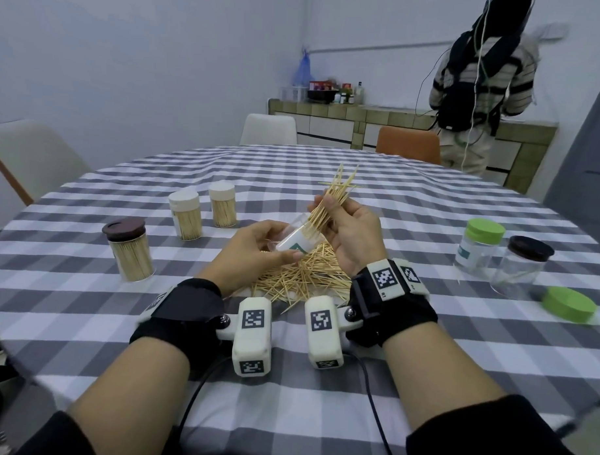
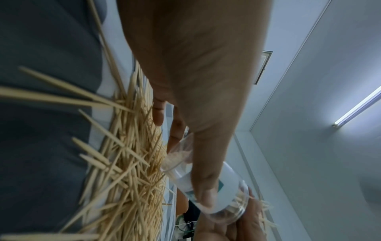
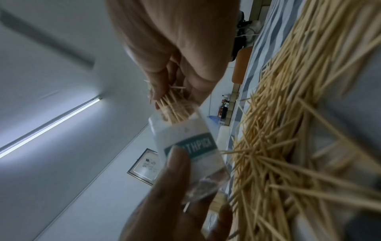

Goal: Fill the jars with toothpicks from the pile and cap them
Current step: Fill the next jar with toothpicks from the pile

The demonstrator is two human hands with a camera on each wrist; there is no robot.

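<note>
My left hand (image 1: 257,246) is palm-up just above the pile of toothpicks (image 1: 303,278), fingers and thumb curled round a clear plastic jar (image 1: 293,239) that lies tilted, its open mouth aimed up and away from me. The jar is a smooth cylinder with a white and teal paper label; the right wrist view shows my left thumb (image 3: 177,164) pressed on the label. My right hand (image 1: 351,236) is raised beside the jar's mouth, fingers closed round a bundle of toothpicks (image 1: 330,203); the lower ends sit inside the mouth and the upper ends fan out above my fingers. The sticks are thin, pale wood with pointed tips. The pile lies loose and criss-crossed on the grey and white checked tablecloth (image 1: 394,203), directly below both hands. Left of the pile stand three filled, capped jars: one with a dark lid (image 1: 129,248), two with cream lids (image 1: 187,215) (image 1: 223,204). Right of the pile are a green-capped jar (image 1: 480,249), a dark-capped jar (image 1: 521,269) and a loose green lid (image 1: 569,303).
</note>
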